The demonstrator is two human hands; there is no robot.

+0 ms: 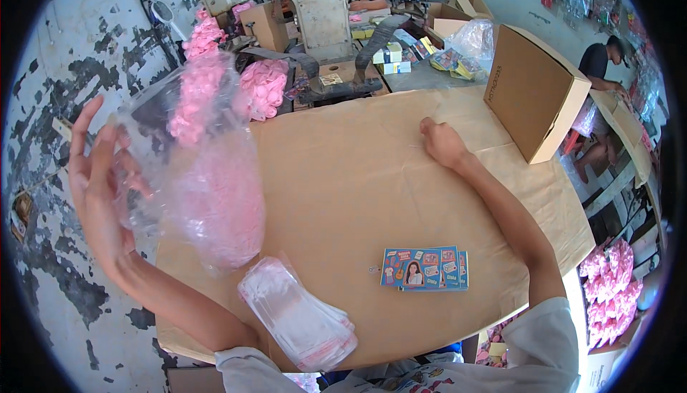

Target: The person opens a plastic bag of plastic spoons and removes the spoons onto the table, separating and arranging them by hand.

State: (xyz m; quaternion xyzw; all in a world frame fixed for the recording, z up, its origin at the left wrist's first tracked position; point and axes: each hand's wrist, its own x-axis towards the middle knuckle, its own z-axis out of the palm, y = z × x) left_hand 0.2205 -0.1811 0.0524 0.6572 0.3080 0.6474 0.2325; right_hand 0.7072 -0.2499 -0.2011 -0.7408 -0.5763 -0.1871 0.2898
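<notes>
My left hand (100, 178) is raised at the left, its fingers spread against the loose upper side of a large clear plastic bag (215, 200). Pink pieces fill the lower part of the bag, which sits at the left edge of the table. Farther right, my right hand (445, 144) rests on the brown paper table cover with its fingers curled closed; whether anything is inside them is hidden. Between my forearms lie a fanned stack of clear plastic sleeves (297, 314) and a small pile of blue printed cards (422, 269).
A cardboard box (533, 92) stands upright at the back right. Behind the table is a metal machine frame (315, 7), with pink bundles (263, 89) beside it. A co-worker (605, 64) sits at the far right. More pink bundles (610, 293) hang at the lower right.
</notes>
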